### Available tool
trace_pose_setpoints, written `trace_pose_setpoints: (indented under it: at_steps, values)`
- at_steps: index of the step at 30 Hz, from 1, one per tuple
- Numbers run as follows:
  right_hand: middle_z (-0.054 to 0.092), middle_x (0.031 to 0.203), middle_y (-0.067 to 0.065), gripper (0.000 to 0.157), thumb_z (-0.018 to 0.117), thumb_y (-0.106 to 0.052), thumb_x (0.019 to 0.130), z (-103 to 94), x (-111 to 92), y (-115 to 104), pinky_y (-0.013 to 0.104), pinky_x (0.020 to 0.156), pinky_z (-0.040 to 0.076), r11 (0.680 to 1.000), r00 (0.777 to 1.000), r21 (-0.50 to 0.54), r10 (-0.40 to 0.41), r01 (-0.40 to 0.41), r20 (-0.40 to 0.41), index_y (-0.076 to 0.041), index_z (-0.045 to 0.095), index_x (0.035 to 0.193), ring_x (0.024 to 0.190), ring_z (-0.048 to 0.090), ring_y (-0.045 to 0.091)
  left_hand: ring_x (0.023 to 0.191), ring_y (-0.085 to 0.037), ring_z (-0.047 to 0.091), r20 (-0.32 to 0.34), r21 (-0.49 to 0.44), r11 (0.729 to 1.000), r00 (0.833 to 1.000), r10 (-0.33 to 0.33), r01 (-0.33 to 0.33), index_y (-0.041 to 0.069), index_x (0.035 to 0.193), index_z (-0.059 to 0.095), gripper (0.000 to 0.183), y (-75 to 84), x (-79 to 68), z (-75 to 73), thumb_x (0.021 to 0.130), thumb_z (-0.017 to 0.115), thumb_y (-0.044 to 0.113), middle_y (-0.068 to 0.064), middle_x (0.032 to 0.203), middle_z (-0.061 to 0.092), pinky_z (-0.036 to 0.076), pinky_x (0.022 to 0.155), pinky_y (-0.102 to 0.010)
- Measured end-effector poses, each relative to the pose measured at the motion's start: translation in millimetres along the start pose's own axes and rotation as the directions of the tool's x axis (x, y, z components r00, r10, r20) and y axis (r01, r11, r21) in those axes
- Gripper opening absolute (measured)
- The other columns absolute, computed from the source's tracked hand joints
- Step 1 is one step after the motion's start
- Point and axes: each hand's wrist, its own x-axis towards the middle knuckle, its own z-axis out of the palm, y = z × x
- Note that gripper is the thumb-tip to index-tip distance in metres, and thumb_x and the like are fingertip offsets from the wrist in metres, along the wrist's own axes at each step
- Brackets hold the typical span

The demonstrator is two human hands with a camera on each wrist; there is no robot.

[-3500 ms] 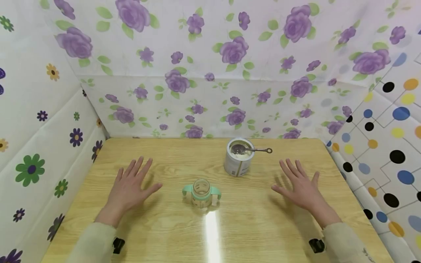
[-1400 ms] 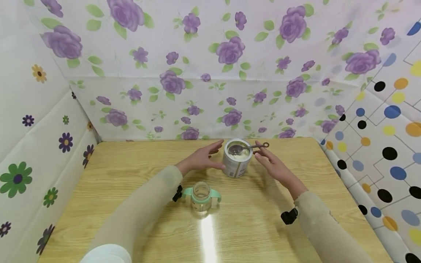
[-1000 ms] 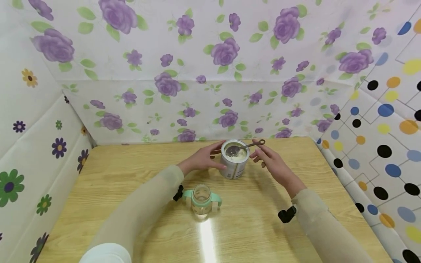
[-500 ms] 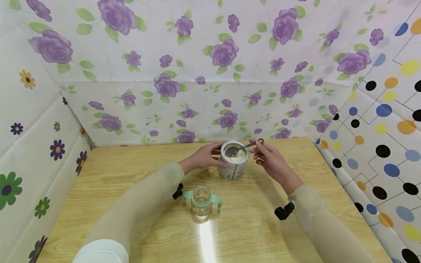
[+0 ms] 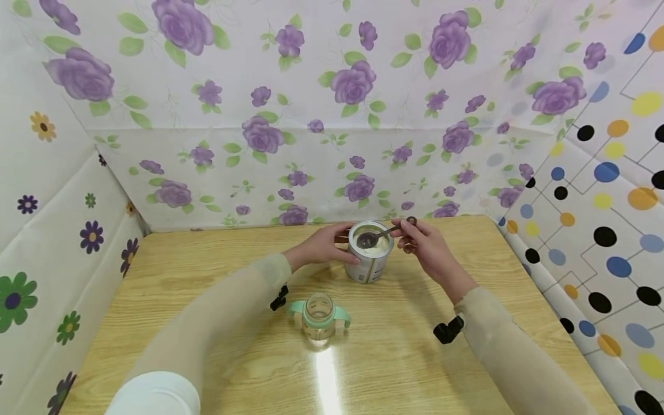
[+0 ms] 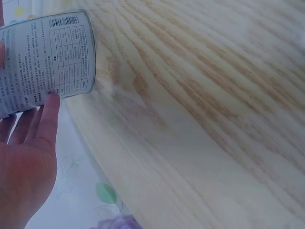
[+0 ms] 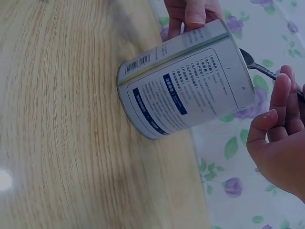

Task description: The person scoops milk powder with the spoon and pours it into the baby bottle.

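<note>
A white tin (image 5: 365,270), its top off and pale powder inside, stands on the table near the back. From its left side my left hand (image 5: 323,245) grips it, thumb on the front and fingers round the back; in the left wrist view the fingertips touch the printed label (image 6: 47,57). A dark metal spoon (image 5: 388,231) leans over the rim with its bowl at the powder. My right hand (image 5: 428,249) pinches its handle near the ring end, thumb on top. A clear baby bottle (image 5: 319,328) with green handles stands upright and uncapped in front of the tin.
The wooden table (image 5: 249,369) backs onto a floral cloth (image 5: 311,161); patterned cloths also hang on both sides. At the bottom left, a white round object (image 5: 155,393) overlaps the left sleeve. Black wrist cameras (image 5: 448,329) sit under both forearms.
Both hands have come from lying spread on either side of the bottle to the tin. The left has taken hold of the tin; the right has closed on the spoon handle.
</note>
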Motion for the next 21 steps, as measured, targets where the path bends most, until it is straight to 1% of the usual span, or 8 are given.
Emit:
trace_pose_setpoints:
  at_steps: [3, 5, 8, 10, 15, 17, 21]
  values:
    - [0.077, 0.105, -0.005, 0.041, 0.055, -0.037, 0.113, -2.2, -3, -4, 0.026, 0.072, 0.048, 0.997, 0.999, -0.069, -0.039, 0.040, 0.012, -0.007, 0.068, 0.138, 0.086, 0.064, 0.014, 0.142, -0.029, 0.055, 0.006, 0.017, 1.000, 1.000, -0.006, 0.005, 0.016, 0.161, 0.048, 0.086, 1.8, 0.4, -0.7, 0.088, 0.092, 0.016, -0.006, 0.154, 0.057, 0.050, 0.116, -0.048]
    - [0.078, 0.105, -0.005, 0.040, 0.055, -0.035, 0.114, -3.0, -5, -8, 0.026, 0.072, 0.049, 0.989, 0.997, -0.123, -0.076, 0.078, 0.020, -0.006, 0.069, 0.137, 0.087, 0.065, 0.016, 0.143, -0.030, 0.054, 0.014, 0.021, 1.000, 1.000, -0.013, 0.013, 0.015, 0.162, 0.047, 0.086, 3.3, 0.3, -1.2, 0.088, 0.092, 0.016, -0.007, 0.155, 0.056, 0.048, 0.117, -0.049]
    - [0.079, 0.106, -0.005, 0.041, 0.056, -0.031, 0.114, -3.7, -6, -14, 0.026, 0.072, 0.049, 0.973, 0.992, -0.193, -0.126, 0.128, 0.026, -0.001, 0.068, 0.138, 0.086, 0.065, 0.018, 0.143, -0.030, 0.054, 0.021, 0.025, 0.999, 0.999, -0.025, 0.024, 0.014, 0.162, 0.046, 0.087, 5.0, 0.5, -2.1, 0.088, 0.092, 0.016, -0.008, 0.156, 0.055, 0.048, 0.117, -0.049]
    - [0.079, 0.108, -0.003, 0.041, 0.057, -0.031, 0.113, -4.0, -6, -17, 0.025, 0.071, 0.049, 0.964, 0.990, -0.225, -0.137, 0.139, 0.027, 0.000, 0.067, 0.139, 0.086, 0.065, 0.019, 0.144, -0.029, 0.054, 0.022, 0.037, 0.999, 0.999, -0.029, 0.029, 0.014, 0.162, 0.046, 0.088, 6.1, 0.6, -2.6, 0.088, 0.092, 0.017, -0.007, 0.156, 0.055, 0.048, 0.117, -0.047]
    - [0.078, 0.114, 0.006, 0.040, 0.060, -0.032, 0.112, -6.9, -4, -14, 0.026, 0.070, 0.048, 0.954, 0.994, -0.279, -0.107, 0.110, 0.026, -0.005, 0.068, 0.140, 0.089, 0.066, 0.021, 0.144, -0.029, 0.053, 0.030, 0.041, 0.999, 0.999, -0.026, 0.025, 0.015, 0.163, 0.045, 0.089, 6.3, 1.4, -2.7, 0.088, 0.092, 0.019, -0.007, 0.157, 0.054, 0.047, 0.119, -0.047]
    - [0.078, 0.115, 0.007, 0.041, 0.061, -0.034, 0.111, -7.9, -3, -12, 0.026, 0.070, 0.048, 0.950, 0.995, -0.297, -0.095, 0.097, 0.022, -0.007, 0.068, 0.141, 0.091, 0.067, 0.024, 0.144, -0.029, 0.053, 0.033, 0.036, 0.999, 0.999, -0.025, 0.024, 0.016, 0.163, 0.045, 0.089, 6.5, 1.5, -2.7, 0.088, 0.092, 0.019, -0.007, 0.157, 0.054, 0.046, 0.119, -0.047]
    - [0.079, 0.112, 0.005, 0.048, 0.060, -0.038, 0.111, -9.3, -4, -7, 0.027, 0.071, 0.047, 0.938, 0.995, -0.332, -0.093, 0.097, 0.026, -0.001, 0.067, 0.142, 0.091, 0.067, 0.025, 0.144, -0.029, 0.053, 0.031, 0.040, 0.999, 0.999, -0.026, 0.025, 0.016, 0.162, 0.046, 0.088, 6.8, 1.4, -3.0, 0.087, 0.092, 0.018, -0.006, 0.156, 0.055, 0.047, 0.119, -0.047]
